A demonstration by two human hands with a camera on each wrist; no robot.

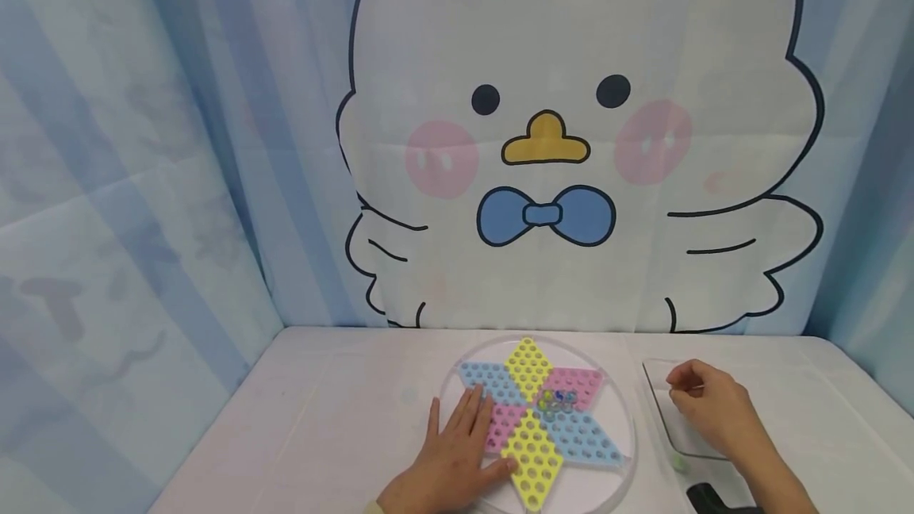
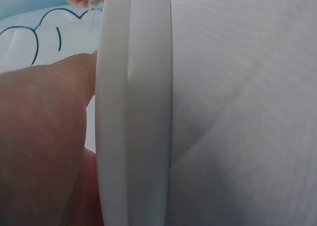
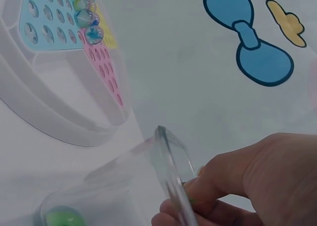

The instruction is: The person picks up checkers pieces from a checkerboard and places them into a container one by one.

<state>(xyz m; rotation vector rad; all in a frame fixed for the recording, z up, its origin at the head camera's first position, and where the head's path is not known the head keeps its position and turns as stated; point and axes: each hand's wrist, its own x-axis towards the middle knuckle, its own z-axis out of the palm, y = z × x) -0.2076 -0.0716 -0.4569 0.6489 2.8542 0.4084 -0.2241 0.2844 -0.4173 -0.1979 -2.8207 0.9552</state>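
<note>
My left hand [image 1: 453,458] lies with straight fingers on the left side of a round, white-rimmed Chinese checkers board [image 1: 631,427], covering part of its blue and pink sections. The thumb reaches onto the near yellow section. A cluster of glass marbles [image 1: 557,400] sits right of the board's centre. At the right, my right hand [image 1: 710,407] is over a clear plastic box [image 1: 660,411], thumb and fingertips together. Green shows between those fingers in the right wrist view, apparently a marble [image 3: 193,201], mostly hidden. Another green marble [image 3: 64,218] lies in the box's corner.
A black object [image 1: 707,498] shows by the right forearm at the bottom edge. Behind the white table [image 1: 336,395] hangs a curtain [image 1: 543,284] printed with a cartoon bird. The clear box's upright wall [image 3: 171,171] stands close by the right fingers.
</note>
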